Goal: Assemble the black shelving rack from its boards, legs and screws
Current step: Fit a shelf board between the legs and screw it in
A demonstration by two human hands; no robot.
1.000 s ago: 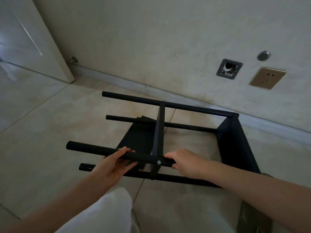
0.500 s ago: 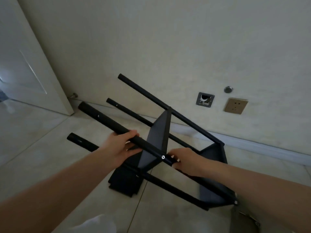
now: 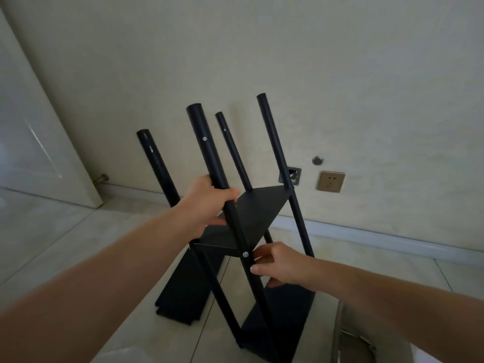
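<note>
Nearest, right hand (image 3: 281, 265) curled round the near leg (image 3: 230, 218) just below a silver screw (image 3: 245, 254). Slightly farther, left hand (image 3: 207, 205) wrapped round that same leg above the middle shelf board (image 3: 254, 213). Black rack (image 3: 285, 310) standing tilted on the tiled floor (image 3: 52, 231), loose black board (image 3: 183, 289) flat beside it. Beyond, wall socket (image 3: 330, 181), door (image 3: 31, 153).

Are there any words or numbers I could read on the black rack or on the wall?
None: no words, numbers or labels can be read anywhere.
The black rack is plain, with only a silver screw showing.
The wall socket has holes but no writing.
The round silver button is too small to tell.
</note>
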